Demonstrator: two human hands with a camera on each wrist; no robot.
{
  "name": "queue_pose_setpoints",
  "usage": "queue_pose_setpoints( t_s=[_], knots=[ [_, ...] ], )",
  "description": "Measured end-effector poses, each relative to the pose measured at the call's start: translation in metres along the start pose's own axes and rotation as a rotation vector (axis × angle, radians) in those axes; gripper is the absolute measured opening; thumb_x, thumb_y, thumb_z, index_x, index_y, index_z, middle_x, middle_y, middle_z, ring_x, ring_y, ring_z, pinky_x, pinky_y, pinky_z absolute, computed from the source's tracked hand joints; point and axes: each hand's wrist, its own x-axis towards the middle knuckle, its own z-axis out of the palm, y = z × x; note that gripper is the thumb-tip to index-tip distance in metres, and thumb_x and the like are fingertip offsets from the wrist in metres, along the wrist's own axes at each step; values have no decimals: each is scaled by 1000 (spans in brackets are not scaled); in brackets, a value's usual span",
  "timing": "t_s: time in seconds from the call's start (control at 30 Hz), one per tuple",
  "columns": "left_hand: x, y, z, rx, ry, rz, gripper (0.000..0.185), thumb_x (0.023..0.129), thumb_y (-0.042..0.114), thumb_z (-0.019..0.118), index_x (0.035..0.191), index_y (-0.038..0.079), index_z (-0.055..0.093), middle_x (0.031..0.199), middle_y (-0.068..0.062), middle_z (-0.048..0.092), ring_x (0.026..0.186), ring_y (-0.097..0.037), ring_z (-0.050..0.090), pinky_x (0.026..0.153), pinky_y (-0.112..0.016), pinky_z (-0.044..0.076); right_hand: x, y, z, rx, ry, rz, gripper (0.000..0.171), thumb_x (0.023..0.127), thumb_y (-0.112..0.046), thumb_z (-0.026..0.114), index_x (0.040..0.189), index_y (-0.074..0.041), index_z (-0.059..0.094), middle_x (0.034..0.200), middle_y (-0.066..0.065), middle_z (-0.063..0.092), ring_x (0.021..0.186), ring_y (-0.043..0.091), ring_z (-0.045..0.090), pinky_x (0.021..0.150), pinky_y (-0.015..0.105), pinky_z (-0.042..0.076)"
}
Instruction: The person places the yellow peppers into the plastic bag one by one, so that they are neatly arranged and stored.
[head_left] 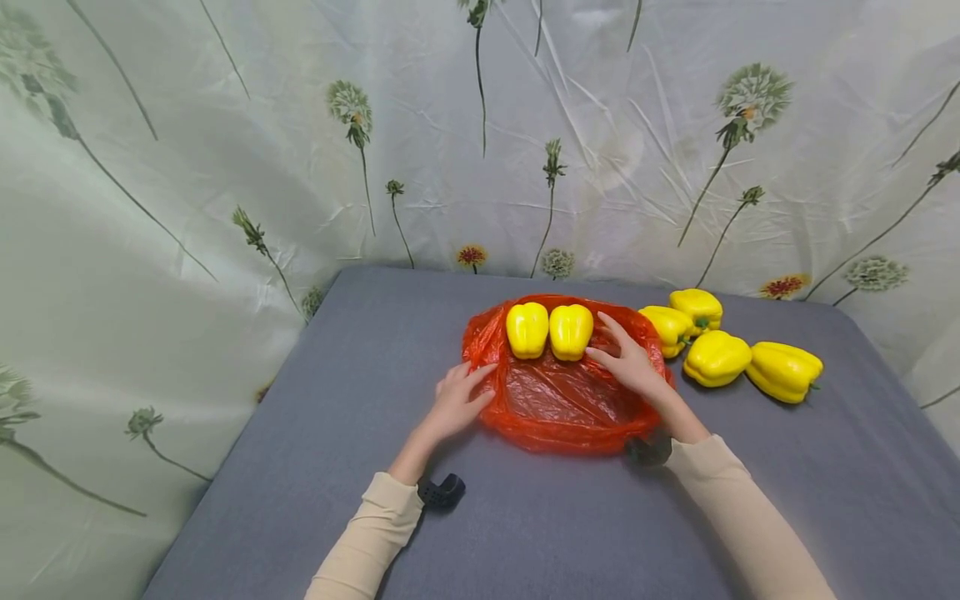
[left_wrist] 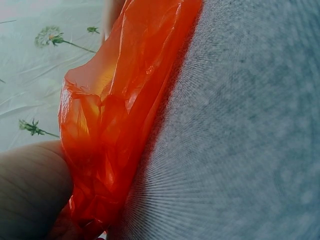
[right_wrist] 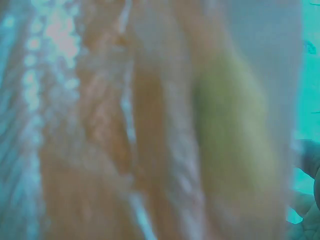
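Observation:
A red plastic bag [head_left: 558, 437] lies spread with its mouth up. Two yellow bell peppers stand side by side at its far side, a left one [head_left: 527, 331] and a right one [head_left: 571, 332]. My right hand [head_left: 630, 367] reaches over the bag's right rim. Its fingers are spread, with the fingertips close beside the right pepper. At the left rim rests my left hand [head_left: 453, 404], thumb and forefinger extended apart over the plastic. The left wrist view shows crumpled red plastic [left_wrist: 107, 150] against this hand. Blurred plastic fills much of the right wrist view.
Several more yellow bell peppers [head_left: 717, 359] lie grouped on the grey tabletop [head_left: 360, 333], right of the bag. A black strap-like piece [head_left: 442, 492] sits at the left wrist. Behind the table hangs a pale curtain [head_left: 450, 150] with dandelion prints.

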Motion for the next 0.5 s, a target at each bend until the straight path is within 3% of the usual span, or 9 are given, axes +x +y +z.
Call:
queue_pose_setpoints(
  t_s=[0.5],
  knots=[
    [1, -3, 1, 12, -5, -3, 47, 92, 27, 55, 137, 18, 48, 146, -23, 36, 137, -39, 27, 106, -61, 19, -33, 1, -27, 18, 76, 3, 69, 97, -29, 49, 151, -11, 11, 147, 30, 28, 125, 46, 46, 94, 52, 46]
  ],
)
